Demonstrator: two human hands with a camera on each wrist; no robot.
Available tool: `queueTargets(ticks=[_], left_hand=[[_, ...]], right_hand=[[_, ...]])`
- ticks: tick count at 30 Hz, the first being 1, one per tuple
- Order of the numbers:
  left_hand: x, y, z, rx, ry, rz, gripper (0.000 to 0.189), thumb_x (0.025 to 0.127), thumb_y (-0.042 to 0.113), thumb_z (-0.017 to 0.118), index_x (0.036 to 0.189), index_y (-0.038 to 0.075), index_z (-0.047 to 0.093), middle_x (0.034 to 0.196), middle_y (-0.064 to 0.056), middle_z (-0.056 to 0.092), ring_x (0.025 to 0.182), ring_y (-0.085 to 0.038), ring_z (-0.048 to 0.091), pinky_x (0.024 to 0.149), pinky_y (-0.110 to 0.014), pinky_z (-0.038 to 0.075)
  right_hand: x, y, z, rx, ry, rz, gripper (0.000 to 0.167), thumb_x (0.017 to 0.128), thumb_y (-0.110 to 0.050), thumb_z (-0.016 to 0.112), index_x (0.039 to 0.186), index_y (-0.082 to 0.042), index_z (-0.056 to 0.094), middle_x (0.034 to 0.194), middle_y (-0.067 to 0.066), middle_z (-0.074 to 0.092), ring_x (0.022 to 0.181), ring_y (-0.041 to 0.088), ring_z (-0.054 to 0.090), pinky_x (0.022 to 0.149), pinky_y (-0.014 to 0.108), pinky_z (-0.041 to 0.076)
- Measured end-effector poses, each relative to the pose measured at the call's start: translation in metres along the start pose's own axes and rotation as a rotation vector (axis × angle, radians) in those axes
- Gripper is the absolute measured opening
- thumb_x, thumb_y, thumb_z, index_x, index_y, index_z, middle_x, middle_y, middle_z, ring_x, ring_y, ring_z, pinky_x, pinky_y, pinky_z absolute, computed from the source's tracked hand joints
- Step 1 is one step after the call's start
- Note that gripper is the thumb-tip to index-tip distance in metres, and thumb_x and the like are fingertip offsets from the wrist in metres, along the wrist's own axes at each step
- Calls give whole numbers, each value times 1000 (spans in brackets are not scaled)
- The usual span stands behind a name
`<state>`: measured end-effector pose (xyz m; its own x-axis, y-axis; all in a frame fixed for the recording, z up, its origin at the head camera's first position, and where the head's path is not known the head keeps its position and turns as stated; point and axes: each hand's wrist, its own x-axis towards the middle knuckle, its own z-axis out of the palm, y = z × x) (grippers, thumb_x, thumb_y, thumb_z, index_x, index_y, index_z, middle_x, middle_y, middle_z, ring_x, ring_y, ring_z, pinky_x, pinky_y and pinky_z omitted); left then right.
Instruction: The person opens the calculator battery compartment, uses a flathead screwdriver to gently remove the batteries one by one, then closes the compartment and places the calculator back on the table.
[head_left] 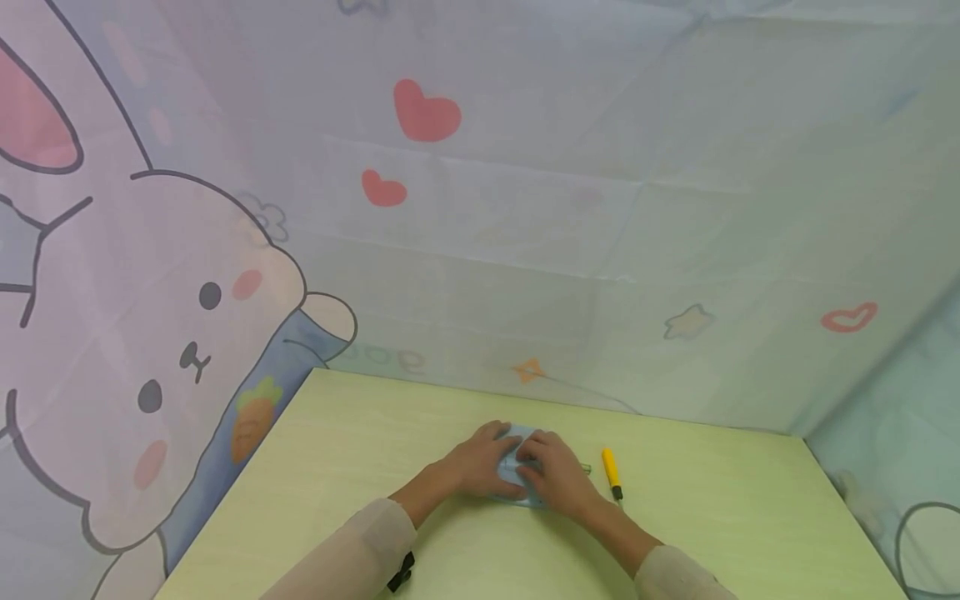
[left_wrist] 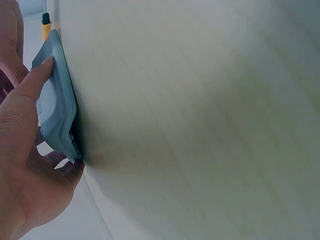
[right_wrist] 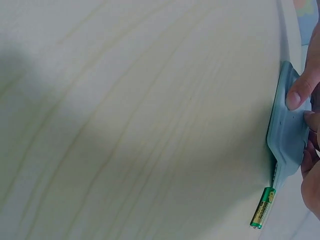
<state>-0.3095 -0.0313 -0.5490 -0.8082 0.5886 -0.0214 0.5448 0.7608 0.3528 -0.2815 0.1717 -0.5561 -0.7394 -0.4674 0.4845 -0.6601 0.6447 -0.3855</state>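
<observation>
A flat, light blue plastic device [head_left: 513, 461] with rounded corners lies on the table between both hands. My left hand [head_left: 483, 462] grips its left side; in the left wrist view the thumb rests on the upper face and other fingers reach the edge. From the right, my right hand [head_left: 558, 473] holds the device with bent fingers, its thumb against the upper face in the right wrist view. The raised middle of the device [right_wrist: 290, 135] is partly hidden by fingers. A green and gold battery [right_wrist: 262, 208] lies close beside the device, near my right hand.
A screwdriver with a yellow handle [head_left: 611, 467] lies right of my right hand. The pale wooden table [head_left: 720, 500] meets a printed cloth backdrop [head_left: 525, 250] at its far edge. A small black item [head_left: 402, 572] shows beside the left sleeve.
</observation>
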Motion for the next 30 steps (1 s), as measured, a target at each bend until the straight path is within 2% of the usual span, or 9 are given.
queueTargets(ticks=[10,13,17,21,26,30], left_hand=[[0,0,-1,4,3,5,92,89,65,76,161,16,46,170,-13,31,155,-32,32,111,-46,50],[-1,1,-1,-4,0,-1,93,89,65,76,162,16,46,171,-13,30,156,-32,30,112,-47,49],[-1,1,0,-21,-8,-6,93,89,65,76,162,17,45,171,-11,29,157,-31,28,113,-49,47],[-1,2,1,-15,-11,-7,93,89,65,77,162,18,45,172,-11,29,158,-31,28,114,-48,46],[-3,2,1,-15,-9,-2,94,89,64,78,162,17,45,172,-12,29,158,-32,27,116,-49,45],[-4,1,2,-29,-7,-8,95,88,65,78,163,16,44,172,-12,28,159,-32,25,118,-51,42]], right_hand=[[-2,-4,-1,-47,-1,17,12,87,-5,86,94,-10,77,94,-3,66,94,18,58,86,40,55],[-2,-3,-2,-105,-9,-24,11,88,-7,86,94,-12,78,93,-4,67,91,16,55,82,36,54],[-5,-3,-2,-210,-12,-127,10,89,-7,84,93,-12,77,90,-5,66,85,15,50,79,34,52],[-8,-3,-2,-276,-6,-201,13,89,-3,83,94,-12,74,91,-3,65,84,16,49,84,37,54],[-12,-3,0,-345,-23,-235,20,89,-4,83,106,-10,75,98,-1,69,88,18,53,91,40,56],[-15,-6,-1,-438,-75,-246,31,89,-5,84,116,-12,72,106,0,71,93,19,54,83,36,55]])
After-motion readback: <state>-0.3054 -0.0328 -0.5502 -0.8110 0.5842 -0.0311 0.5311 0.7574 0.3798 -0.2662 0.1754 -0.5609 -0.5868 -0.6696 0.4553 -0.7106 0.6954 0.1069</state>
